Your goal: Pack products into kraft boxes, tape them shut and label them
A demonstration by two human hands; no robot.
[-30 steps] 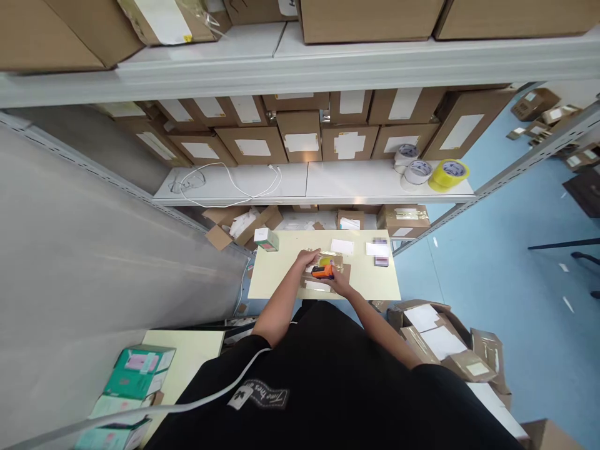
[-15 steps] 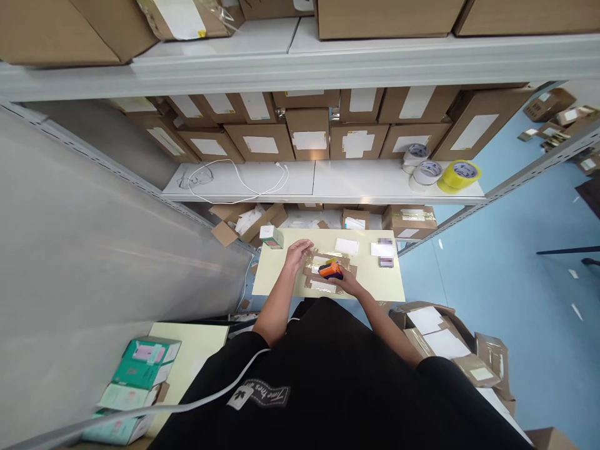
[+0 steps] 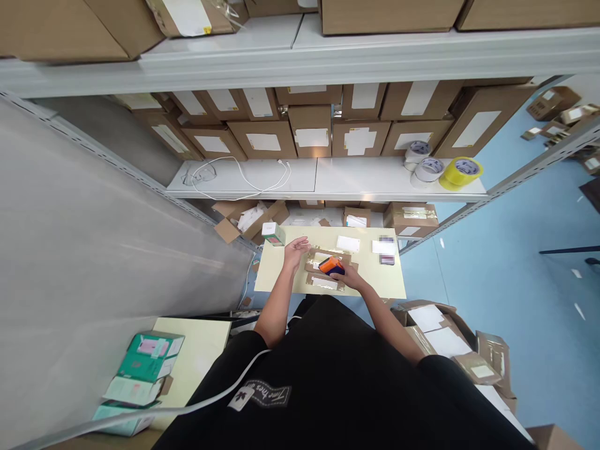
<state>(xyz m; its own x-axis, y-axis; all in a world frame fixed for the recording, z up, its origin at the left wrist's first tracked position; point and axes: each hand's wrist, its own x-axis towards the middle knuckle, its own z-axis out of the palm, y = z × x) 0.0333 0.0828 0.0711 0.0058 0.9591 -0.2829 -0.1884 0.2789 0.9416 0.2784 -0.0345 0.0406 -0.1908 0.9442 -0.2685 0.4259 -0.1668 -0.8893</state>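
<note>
Left hand [image 3: 295, 252], off the cardboard [image 3: 324, 283] since a second ago, is hanging just beside it, loosely spread, empty, so likely not steadying it. Right hand [image 3: 349, 277] is gripping the orange tool [image 3: 330, 265] over it. Cardboard is lying on the table [image 3: 375, 279].

The left fingers [image 3: 301, 242] have moved off the taped cardboard [image 3: 315, 257] to its left.

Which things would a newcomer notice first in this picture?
First, the orange tool in the right hand, over the taped cardboard on the pale table. Then the yellow tape roll at the right end of the shelf, and the green box at lower left.
</note>
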